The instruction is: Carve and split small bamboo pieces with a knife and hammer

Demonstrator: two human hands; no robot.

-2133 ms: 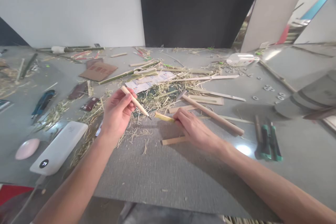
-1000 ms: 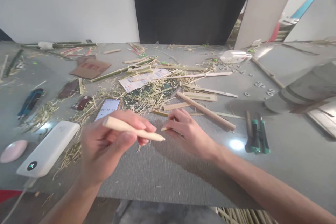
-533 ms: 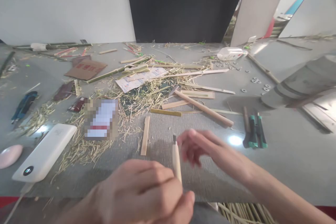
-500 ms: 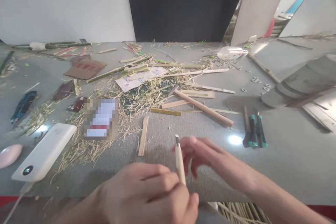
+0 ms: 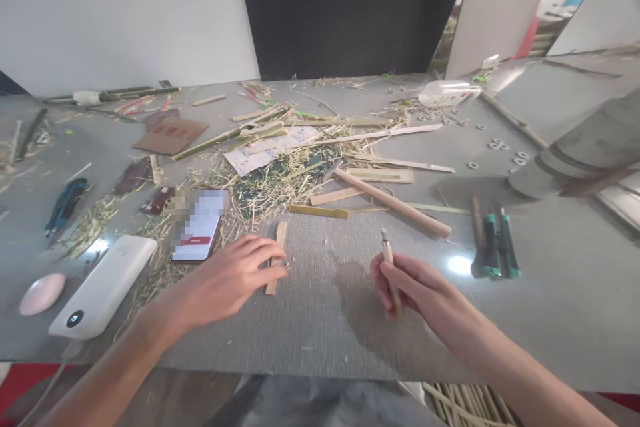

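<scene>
My right hand (image 5: 417, 287) is closed around a carving knife with a pale wooden handle (image 5: 388, 255). Its short metal tip points up and away from me. Over a short, flat bamboo strip (image 5: 281, 235) on the table, my left hand (image 5: 233, 273) reaches with thumb and fingers apart. The fingers cover the strip's middle; whether they touch it I cannot tell. Just beyond lie a yellowish bamboo piece (image 5: 319, 211) and a hammer (image 5: 395, 202) with a long wooden handle.
Bamboo shavings (image 5: 280, 177) heap up mid-table. A phone (image 5: 200, 227), a white power bank (image 5: 105, 287) and a pink oval object (image 5: 43, 293) lie left. On the right are green-and-black tools (image 5: 500, 247), a thick grey cylinder (image 5: 585, 147) and several small white rings (image 5: 497, 144).
The carving knife has passed from my left hand to my right, which has moved right with it. My left hand has gone forward and left to the bamboo strip.
</scene>
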